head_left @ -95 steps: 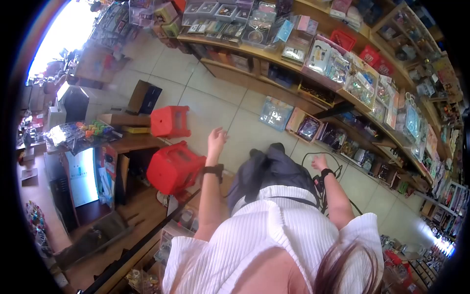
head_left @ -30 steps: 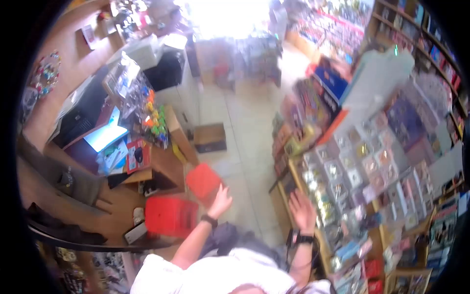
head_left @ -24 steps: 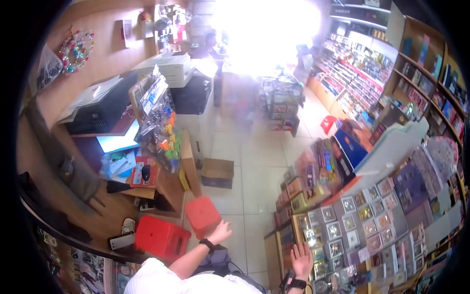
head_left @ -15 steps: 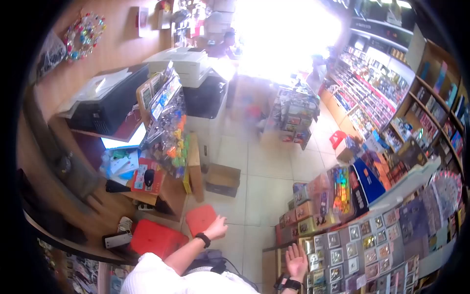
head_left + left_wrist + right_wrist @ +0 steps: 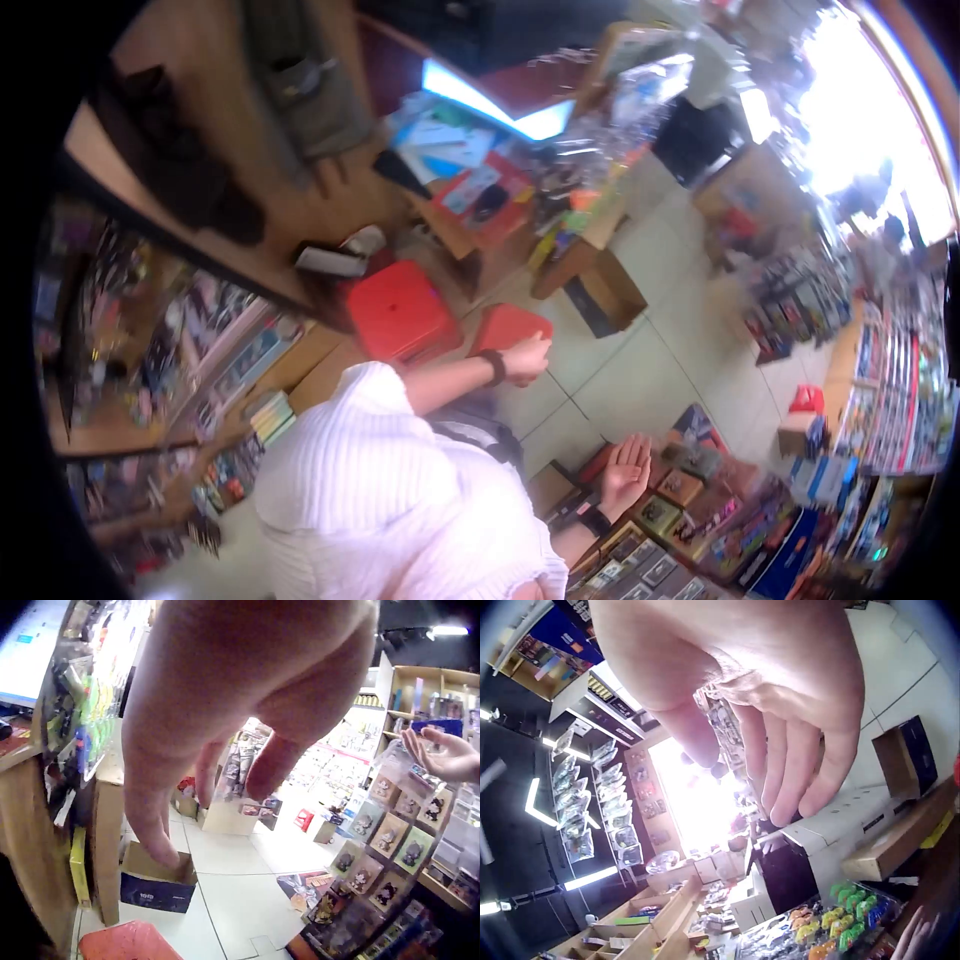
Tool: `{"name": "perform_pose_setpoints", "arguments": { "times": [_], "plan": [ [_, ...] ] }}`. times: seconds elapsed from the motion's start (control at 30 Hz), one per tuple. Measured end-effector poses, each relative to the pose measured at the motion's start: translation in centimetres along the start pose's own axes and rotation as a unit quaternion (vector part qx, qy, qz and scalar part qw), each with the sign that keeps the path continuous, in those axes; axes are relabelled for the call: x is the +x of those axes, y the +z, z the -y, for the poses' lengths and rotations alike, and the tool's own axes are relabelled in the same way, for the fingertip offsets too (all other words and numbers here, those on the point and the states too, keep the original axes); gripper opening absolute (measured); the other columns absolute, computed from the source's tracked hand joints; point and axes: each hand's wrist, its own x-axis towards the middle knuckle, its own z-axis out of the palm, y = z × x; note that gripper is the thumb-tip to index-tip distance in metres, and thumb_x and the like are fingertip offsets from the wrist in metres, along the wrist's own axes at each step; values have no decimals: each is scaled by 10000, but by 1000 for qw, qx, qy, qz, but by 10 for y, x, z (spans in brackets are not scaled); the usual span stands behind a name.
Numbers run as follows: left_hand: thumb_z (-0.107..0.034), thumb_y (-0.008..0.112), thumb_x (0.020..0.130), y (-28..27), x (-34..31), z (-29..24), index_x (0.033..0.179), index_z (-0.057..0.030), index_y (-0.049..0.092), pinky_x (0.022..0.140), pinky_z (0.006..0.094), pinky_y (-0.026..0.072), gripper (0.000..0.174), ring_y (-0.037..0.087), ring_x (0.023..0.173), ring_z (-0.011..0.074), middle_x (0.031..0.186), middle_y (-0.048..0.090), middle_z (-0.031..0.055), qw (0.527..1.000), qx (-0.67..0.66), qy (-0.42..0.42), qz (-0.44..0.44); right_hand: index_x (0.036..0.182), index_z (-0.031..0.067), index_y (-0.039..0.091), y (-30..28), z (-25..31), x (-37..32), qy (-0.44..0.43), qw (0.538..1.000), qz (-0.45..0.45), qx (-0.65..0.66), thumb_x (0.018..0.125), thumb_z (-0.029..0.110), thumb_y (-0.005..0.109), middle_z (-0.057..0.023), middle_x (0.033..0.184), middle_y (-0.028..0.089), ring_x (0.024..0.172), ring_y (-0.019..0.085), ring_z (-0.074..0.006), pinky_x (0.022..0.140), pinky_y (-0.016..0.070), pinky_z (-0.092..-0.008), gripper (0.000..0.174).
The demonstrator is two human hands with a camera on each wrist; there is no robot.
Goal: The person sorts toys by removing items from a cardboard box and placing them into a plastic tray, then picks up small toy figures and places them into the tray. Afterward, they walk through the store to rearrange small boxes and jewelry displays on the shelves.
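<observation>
My left hand (image 5: 525, 358) is held out over the floor with nothing in it, and in the head view it overlaps the smaller red stool (image 5: 500, 325). Its fingers hang loosely in the left wrist view, above an open cardboard box (image 5: 157, 881). My right hand (image 5: 627, 475), palm up, is beside the goods on the low display shelf (image 5: 655, 575). Bent, relaxed fingers (image 5: 799, 761) show in the right wrist view, and they hold nothing. Both wrists wear dark bands.
A larger red stool (image 5: 400, 310) stands by the wooden desk (image 5: 450, 225), which carries papers and a lit screen. Crowded shelves (image 5: 890, 380) line the right side. On the tiled floor (image 5: 640, 370) a display rack (image 5: 795, 290) stands farther off. Behind my left side are more goods shelves (image 5: 190, 370).
The head view has turned from the right-hand shelves to the aisle, then tilted toward the desk and stools. My right hand has risen from beside my leg to beside the display. Both hands stay empty.
</observation>
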Motion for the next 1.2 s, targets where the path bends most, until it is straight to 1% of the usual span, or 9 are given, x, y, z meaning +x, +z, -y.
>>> {"name": "perform_pose_setpoints", "arguments": {
  "times": [0.2,0.27,0.4,0.53,0.73,0.87,1.0,1.1,1.2],
  "plan": [
    [-68,437,742,-5,-23,13,991,69,444,637,432,476,285,554,759,396,1043,455,294,994,51,-83,-55,1283,46,379,-17,-6,18,71,997,-22,3,897,184,425,-124,1294,425,1181,411,-240,980,337,-377,413],
    [-90,450,735,-22,-26,-7,1120,64,427,873,425,392,415,445,1064,407,1152,435,276,989,22,-146,28,1264,38,401,-24,-3,25,81,996,-34,11,895,172,423,-119,1284,437,1179,413,-238,974,344,-375,392],
    [-99,460,740,-36,-33,-30,993,24,484,694,467,446,283,563,845,386,880,578,248,983,-30,-181,-13,1221,25,448,-20,1,31,98,994,-47,17,892,148,415,-114,1274,449,1170,424,-238,974,345,-379,352],
    [-21,443,733,-25,-22,-25,1059,-7,524,708,354,478,337,613,858,273,901,630,174,992,-23,-121,20,1212,22,452,-33,9,27,105,991,-45,64,895,126,400,-132,1259,461,1173,421,-245,976,341,-388,337],
    [-6,491,681,-15,25,-50,1088,-16,515,734,327,488,407,618,849,236,863,636,137,986,-19,18,164,1153,21,495,-50,14,2,-33,990,-132,33,879,137,450,-151,1196,505,1136,458,-281,971,365,-397,302],
    [13,473,676,9,87,-51,1201,-28,441,765,310,480,527,608,883,230,1012,600,157,935,30,133,327,1151,3,487,-52,15,-19,-180,963,-199,42,875,124,435,-176,1143,540,1071,513,-301,925,412,-399,306],
    [-18,522,702,52,153,-58,1246,-30,384,882,331,422,561,483,1109,262,1213,481,136,869,-56,31,490,1136,-3,494,-71,10,-38,-269,924,-265,54,877,135,434,-168,1118,558,1046,536,-291,873,456,-381,300],
    [-56,537,765,75,160,-85,1282,-40,347,913,344,400,552,453,1137,275,1288,411,127,837,-42,155,523,1126,2,504,-88,-8,-69,-335,904,-253,87,892,142,402,-163,1079,583,991,573,-273,849,473,-375,291],
    [-139,515,842,99,170,-136,1299,-39,329,937,361,380,503,426,1163,275,1298,404,136,789,-128,115,590,1142,0,490,-90,-18,-86,-386,872,-262,145,898,143,380,-166,1083,581,987,575,-267,854,467,-372,304]
  ]
}}
